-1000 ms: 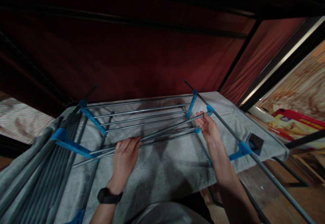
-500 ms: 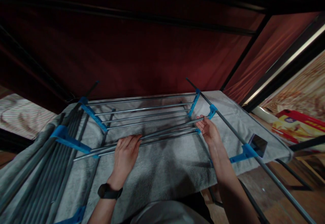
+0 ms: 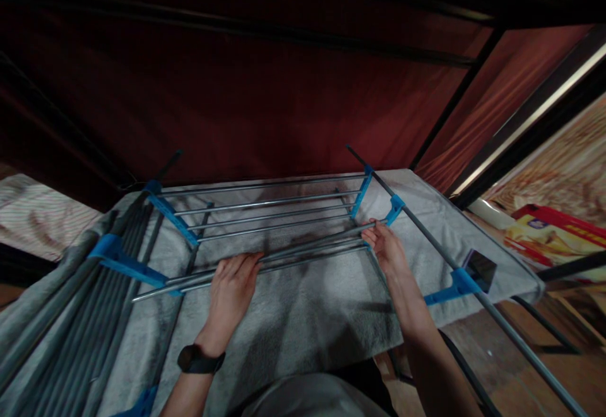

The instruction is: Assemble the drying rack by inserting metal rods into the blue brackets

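Observation:
A grey metal tube [image 3: 307,249] lies in both my hands, running slantwise across a rack of metal tubes and blue plastic brackets. Its left end sticks out past the left blue bracket [image 3: 130,265]. My left hand [image 3: 233,287] is wrapped over the tube from above, wearing a dark watch on the wrist. With its fingers pinched around the tube's right end, my right hand [image 3: 386,250] is close beside the right blue bracket [image 3: 395,209]. Several crossbars [image 3: 274,202] span the brackets farther back. Whether the tube's right end touches the bracket I cannot tell.
Several loose grey tubes [image 3: 80,322] are bundled at the left on the grey blanket [image 3: 312,316]. A phone [image 3: 480,270] lies to the right, beside the rack's side pole [image 3: 430,240]. Beyond stands a red and yellow box [image 3: 553,234]. Dark red fabric [image 3: 284,108] closes off the back.
My right hand and the tube's right end have shifted slightly left and toward me. The tube's left end pokes out a little farther left. Both hands keep their hold.

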Motion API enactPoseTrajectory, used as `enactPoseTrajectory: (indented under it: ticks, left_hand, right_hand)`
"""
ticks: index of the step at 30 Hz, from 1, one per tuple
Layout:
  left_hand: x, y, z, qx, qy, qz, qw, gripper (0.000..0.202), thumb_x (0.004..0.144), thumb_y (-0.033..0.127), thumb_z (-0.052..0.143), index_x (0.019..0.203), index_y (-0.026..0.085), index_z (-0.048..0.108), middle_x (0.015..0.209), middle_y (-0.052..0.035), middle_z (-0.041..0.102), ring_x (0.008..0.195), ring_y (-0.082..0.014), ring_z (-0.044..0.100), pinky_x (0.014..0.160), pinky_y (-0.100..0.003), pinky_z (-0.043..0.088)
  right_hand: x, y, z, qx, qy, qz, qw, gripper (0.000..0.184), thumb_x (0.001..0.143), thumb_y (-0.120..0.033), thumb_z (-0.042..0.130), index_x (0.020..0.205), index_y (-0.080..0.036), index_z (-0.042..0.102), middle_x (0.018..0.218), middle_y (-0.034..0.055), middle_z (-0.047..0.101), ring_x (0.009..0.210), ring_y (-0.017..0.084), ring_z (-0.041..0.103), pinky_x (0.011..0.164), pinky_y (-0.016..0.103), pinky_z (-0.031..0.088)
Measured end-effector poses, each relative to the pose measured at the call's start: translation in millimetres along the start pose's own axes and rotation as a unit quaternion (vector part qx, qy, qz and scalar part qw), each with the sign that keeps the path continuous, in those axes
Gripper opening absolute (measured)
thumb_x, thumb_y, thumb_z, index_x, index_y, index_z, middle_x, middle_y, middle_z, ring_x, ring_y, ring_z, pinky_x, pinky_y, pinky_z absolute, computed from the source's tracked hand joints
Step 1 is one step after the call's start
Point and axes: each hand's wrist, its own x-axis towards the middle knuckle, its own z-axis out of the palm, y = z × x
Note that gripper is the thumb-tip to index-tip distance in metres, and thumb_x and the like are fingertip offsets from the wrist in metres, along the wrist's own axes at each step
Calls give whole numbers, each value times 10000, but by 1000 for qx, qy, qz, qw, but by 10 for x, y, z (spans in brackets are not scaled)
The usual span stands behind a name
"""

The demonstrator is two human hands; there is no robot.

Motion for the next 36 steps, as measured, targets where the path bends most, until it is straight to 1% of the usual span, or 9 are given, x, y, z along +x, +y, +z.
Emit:
enactPoseTrajectory:
  ticks: [4, 8, 14, 24, 27, 30, 32, 34, 36]
  left_hand:
    - [57, -2, -22, -13, 8, -10, 1000, 243, 1071, 277, 500, 1158, 191, 711, 978, -55, 780, 878, -231, 701, 803, -357, 467]
    - [148, 6, -31, -9, 17, -20, 1000, 245, 1068, 298, 507, 1165, 206, 712, 976, -53, 778, 865, -234, 694, 796, -364, 467]
    - [271, -3, -86, 12, 41, 5, 999, 223, 1062, 271, 516, 1150, 205, 710, 966, -44, 773, 859, -229, 688, 785, -358, 476]
    - [376, -28, -164, 6, 37, 25, 999, 212, 1037, 193, 545, 1175, 187, 706, 979, -58, 764, 900, -241, 695, 804, -367, 471]
    - [392, -25, -148, 4, 39, 18, 999, 205, 1030, 179, 556, 1164, 191, 711, 981, -60, 761, 909, -238, 692, 810, -363, 464]
    - [406, 15, -158, 3, 26, 3, 1000, 212, 1033, 182, 549, 1158, 201, 719, 980, -60, 756, 918, -228, 690, 837, -363, 467]
    - [421, 45, -178, 5, -2, -11, 1000, 233, 1039, 176, 530, 1168, 210, 722, 975, -55, 750, 914, -216, 686, 854, -364, 471]
    - [439, 63, -195, 11, -40, -20, 999, 261, 1042, 163, 511, 1189, 218, 721, 978, -52, 742, 926, -209, 681, 870, -367, 471]
    - [451, 75, -213, 16, -68, -29, 997, 268, 1051, 168, 494, 1195, 214, 716, 1004, -54, 737, 947, -201, 676, 884, -368, 467]
  right_hand:
    - [38, -168, 117, 4, 2, -34, 999, 235, 776, -368, 874, 882, -219, 728, 809, 17, 759, 706, 137, 724, 712, 246, 633]
    - [81, -277, 185, -2, 6, -42, 999, 194, 796, -348, 836, 908, -220, 743, 820, 18, 765, 705, 136, 722, 698, 246, 627]
    - [82, -283, 207, 2, 10, -47, 999, 200, 800, -343, 817, 932, -207, 752, 856, 33, 781, 704, 125, 717, 705, 232, 625]
    - [61, -312, 195, 6, 32, -45, 998, 207, 779, -342, 828, 892, -210, 716, 823, 11, 757, 718, 121, 716, 680, 217, 620]
    - [30, -342, 202, -17, 35, -25, 999, 227, 780, -378, 814, 869, -205, 697, 778, 19, 739, 706, 136, 713, 661, 232, 617]
    - [-73, -338, 145, -63, 43, -20, 997, 282, 729, -417, 817, 827, -189, 682, 808, 56, 746, 705, 158, 712, 664, 263, 618]
    - [-128, -309, 47, -108, 74, -67, 989, 311, 688, -409, 824, 872, -181, 720, 828, 59, 745, 699, 155, 697, 656, 259, 601]
    - [-128, -265, -82, -150, 107, -144, 972, 296, 640, -353, 843, 874, -204, 739, 818, 29, 723, 720, 151, 677, 694, 272, 592]
    - [-88, -218, -207, -194, 142, -211, 947, 269, 633, -343, 832, 867, -242, 746, 817, 8, 697, 765, 169, 665, 790, 345, 596]
